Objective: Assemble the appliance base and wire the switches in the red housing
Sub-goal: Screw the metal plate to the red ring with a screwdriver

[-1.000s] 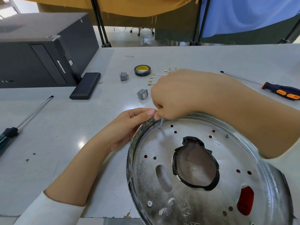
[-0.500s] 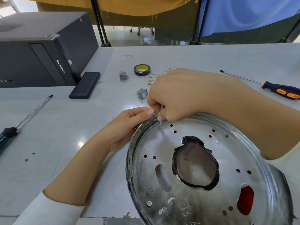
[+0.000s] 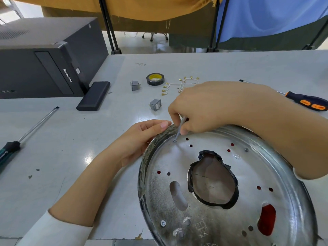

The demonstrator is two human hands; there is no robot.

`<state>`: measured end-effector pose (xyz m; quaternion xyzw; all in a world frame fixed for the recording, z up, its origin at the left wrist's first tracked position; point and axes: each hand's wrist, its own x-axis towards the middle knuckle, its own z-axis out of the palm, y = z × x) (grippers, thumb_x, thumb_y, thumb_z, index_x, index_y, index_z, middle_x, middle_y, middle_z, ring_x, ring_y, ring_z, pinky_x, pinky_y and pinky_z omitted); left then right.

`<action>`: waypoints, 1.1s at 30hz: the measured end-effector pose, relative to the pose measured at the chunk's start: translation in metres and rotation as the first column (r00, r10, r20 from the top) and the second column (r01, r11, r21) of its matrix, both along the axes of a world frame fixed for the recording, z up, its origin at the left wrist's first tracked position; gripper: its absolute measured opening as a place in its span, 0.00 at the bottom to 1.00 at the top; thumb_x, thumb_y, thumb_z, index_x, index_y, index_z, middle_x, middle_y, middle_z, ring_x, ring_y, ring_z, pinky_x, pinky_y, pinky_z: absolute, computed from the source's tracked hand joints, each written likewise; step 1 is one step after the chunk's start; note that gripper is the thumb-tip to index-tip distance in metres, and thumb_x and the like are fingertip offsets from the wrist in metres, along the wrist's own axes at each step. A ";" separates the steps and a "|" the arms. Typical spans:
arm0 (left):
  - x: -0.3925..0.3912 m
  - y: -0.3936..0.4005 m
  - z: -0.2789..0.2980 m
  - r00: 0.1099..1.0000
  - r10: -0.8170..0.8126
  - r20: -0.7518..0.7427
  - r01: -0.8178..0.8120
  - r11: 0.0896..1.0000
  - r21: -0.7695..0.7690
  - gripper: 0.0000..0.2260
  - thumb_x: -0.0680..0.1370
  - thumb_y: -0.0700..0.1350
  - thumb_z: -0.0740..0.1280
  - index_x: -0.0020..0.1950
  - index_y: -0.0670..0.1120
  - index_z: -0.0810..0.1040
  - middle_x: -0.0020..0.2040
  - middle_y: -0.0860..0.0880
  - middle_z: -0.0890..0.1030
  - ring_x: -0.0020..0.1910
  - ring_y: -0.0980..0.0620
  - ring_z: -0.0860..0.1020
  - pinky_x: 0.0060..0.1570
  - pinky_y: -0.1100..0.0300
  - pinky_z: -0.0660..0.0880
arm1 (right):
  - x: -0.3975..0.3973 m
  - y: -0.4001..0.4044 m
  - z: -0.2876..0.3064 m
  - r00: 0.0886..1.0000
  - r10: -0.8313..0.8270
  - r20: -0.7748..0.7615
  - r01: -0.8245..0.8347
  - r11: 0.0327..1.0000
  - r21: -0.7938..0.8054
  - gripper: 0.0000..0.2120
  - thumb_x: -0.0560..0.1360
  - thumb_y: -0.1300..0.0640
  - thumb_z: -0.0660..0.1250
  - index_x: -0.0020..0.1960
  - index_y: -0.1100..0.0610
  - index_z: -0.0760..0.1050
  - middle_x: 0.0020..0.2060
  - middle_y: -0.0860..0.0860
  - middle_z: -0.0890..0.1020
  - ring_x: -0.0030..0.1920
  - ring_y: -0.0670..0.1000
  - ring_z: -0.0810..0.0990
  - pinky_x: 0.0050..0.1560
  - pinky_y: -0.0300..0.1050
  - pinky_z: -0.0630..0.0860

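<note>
Head view shows a big round metal plate (image 3: 221,183) lying on the grey worktop (image 3: 71,148), close to the person. The plate is shiny and a bit scratched, with a raised rim like a shallow dish. It has many small round holes, one long slot, and a big hole in the middle edged with black tape. Something red shows through some of the holes. Faint scratched marks sit near its front edge, but they cannot be read.

The right hand (image 3: 204,107) is at the far edge of the plate. Its fingers pinch a thin metal rod (image 3: 181,125) that leans down to a small screw (image 3: 175,140) in the plate. The left hand (image 3: 140,139) is just left of the plate, with its fingers curled on the rim.

Beyond the plate lie two small grey switches (image 3: 155,104), a roll of black tape (image 3: 155,79) with a yellow middle, and thin white wires (image 3: 179,84) with little gold ends. To the right of the plate is a screwdriver with a black and orange handle (image 3: 308,103). Far left of the plate is a screwdriver with a dark handle (image 3: 10,150). Behind that stands a black computer box (image 3: 44,55) with "lenovo" on it, and a flat black block (image 3: 94,95) lies beside it.
</note>
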<state>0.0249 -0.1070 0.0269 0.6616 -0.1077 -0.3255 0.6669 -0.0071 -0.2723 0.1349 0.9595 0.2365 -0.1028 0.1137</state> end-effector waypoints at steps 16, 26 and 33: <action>0.002 0.003 -0.003 1.000 -0.012 0.014 0.012 0.999 -0.034 0.19 0.70 0.53 0.69 0.57 0.45 0.82 0.52 0.45 0.85 0.47 0.53 0.83 0.43 0.64 0.78 | 0.001 0.012 -0.006 0.976 0.010 0.218 -0.016 1.000 0.026 0.21 0.75 0.53 0.62 0.27 0.55 0.61 0.25 0.50 0.66 0.26 0.49 0.64 0.28 0.40 0.56; 0.001 0.002 -0.002 1.000 -0.017 0.018 0.017 1.000 -0.008 0.23 0.69 0.55 0.70 0.60 0.46 0.80 0.58 0.43 0.83 0.53 0.49 0.80 0.48 0.63 0.78 | 0.002 0.004 -0.001 0.999 -0.033 0.003 0.033 0.999 0.017 0.07 0.74 0.48 0.65 0.44 0.51 0.76 0.40 0.48 0.78 0.43 0.52 0.77 0.34 0.42 0.66; 0.001 0.003 -0.002 1.000 -0.027 0.007 0.027 0.999 -0.047 0.15 0.71 0.54 0.69 0.53 0.48 0.83 0.49 0.45 0.84 0.46 0.51 0.82 0.44 0.62 0.79 | 0.007 0.011 -0.005 0.985 0.085 0.151 -0.094 0.994 0.054 0.04 0.70 0.55 0.66 0.38 0.54 0.78 0.29 0.48 0.74 0.33 0.51 0.75 0.30 0.39 0.66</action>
